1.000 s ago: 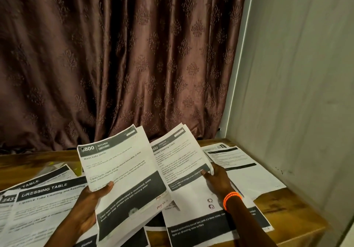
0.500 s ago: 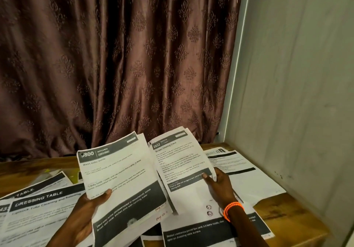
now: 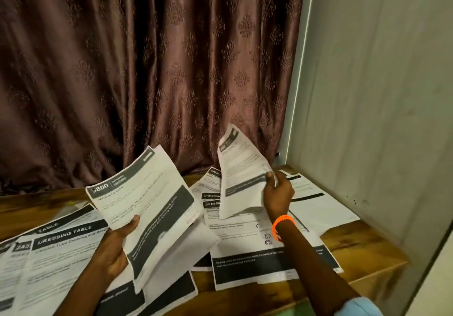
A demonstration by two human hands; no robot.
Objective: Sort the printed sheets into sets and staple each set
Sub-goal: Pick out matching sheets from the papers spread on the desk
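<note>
Sheets with black bars lie spread all over the brown worktop in the lower half of the frame, many overlapping. My left hand, low and left of the middle, grips a thick stack with "9800" printed at its top. My right hand, right of the middle, pinches a loose page by its right edge and holds it up in the air.

I think things could go wrong here. The loose page bends and curls because I hold it only by one edge, so it could slip or crease. It could also land on the wrong pile, since so many piles overlap and look alike. The stack could fan out and slide from my left hand.

The stack's long side runs from the lower middle toward the upper right, with its heading at the upper left. The loose page stands almost upright, its top end pointing up toward the curtain. I see no stapler.
</note>
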